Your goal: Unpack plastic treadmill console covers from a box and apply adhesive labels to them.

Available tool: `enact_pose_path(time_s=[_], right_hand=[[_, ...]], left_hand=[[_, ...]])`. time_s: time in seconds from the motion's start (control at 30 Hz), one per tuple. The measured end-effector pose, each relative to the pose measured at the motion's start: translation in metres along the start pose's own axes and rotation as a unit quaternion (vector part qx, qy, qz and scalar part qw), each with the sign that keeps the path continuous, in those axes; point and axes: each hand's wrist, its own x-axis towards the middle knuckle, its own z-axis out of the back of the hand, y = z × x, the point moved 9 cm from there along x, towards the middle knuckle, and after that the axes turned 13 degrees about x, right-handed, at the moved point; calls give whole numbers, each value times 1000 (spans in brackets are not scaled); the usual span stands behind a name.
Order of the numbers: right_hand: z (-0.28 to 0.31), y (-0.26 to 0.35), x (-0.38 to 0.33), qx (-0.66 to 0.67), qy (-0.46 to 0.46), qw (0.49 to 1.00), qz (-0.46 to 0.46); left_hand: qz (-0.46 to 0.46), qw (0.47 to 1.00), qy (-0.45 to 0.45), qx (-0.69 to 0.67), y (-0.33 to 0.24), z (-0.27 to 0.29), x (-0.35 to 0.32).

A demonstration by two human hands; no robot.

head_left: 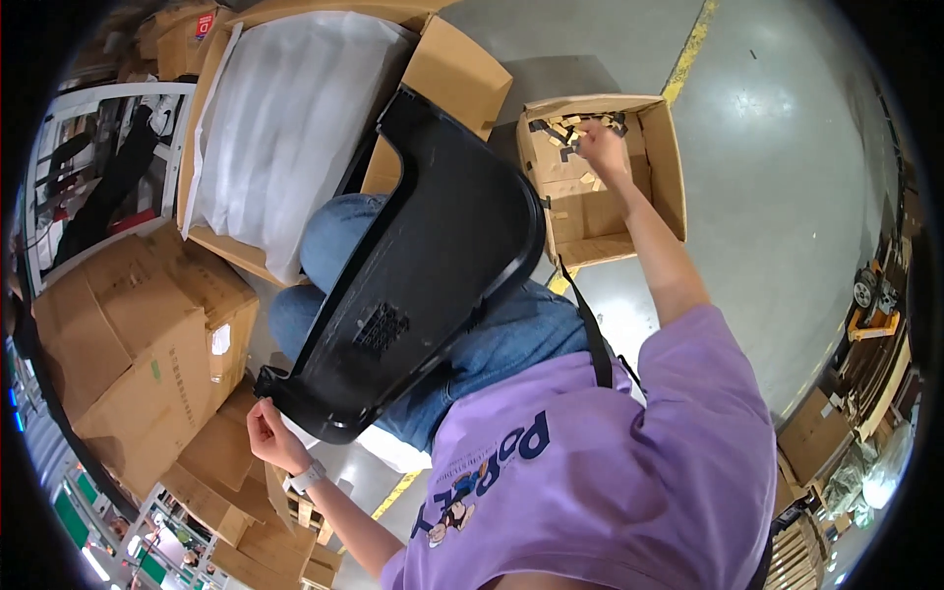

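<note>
A large black molded plastic panel (418, 231) lies tilted across my lap, with a small grille of slots near its lower end. My left hand (273, 440) is closed in a pinch right by the panel's lower left corner; whatever it pinches is hidden. On the right, my right arm stretches out over an open cardboard box (664, 162). Inside its far left part lie several small black and tan pieces (562, 130), and my right hand (602, 149) is among them, its fingers curled together. Anything between those fingers is too small to make out.
At the upper left, a big open carton (462, 79) holds items wrapped in white foam sheet (295, 98). Stacked cardboard boxes (138, 344) stand to my left. Grey floor (767, 187) with a yellow line (693, 44) stretches right. A wheeled orange cart (873, 305) stands far right.
</note>
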Motion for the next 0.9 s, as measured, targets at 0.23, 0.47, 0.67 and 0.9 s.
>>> enact_pose_path(time_s=[0.23,0.47,0.67,0.9], right_hand=[[-88,-110,-7,-99,22,981,-166],[-103,-111,-16,-171,-68,942,-280],[-97,-103,-14,-152,-70,953,-251],[-32,-85,-37,-6,-130,944,-302]], left_hand=[[-92,980,83,156,-57,-36,2],[-106,972,126,168,-76,-64,19],[-94,967,156,181,-81,-83,20],[-113,973,118,163,-93,-79,9]])
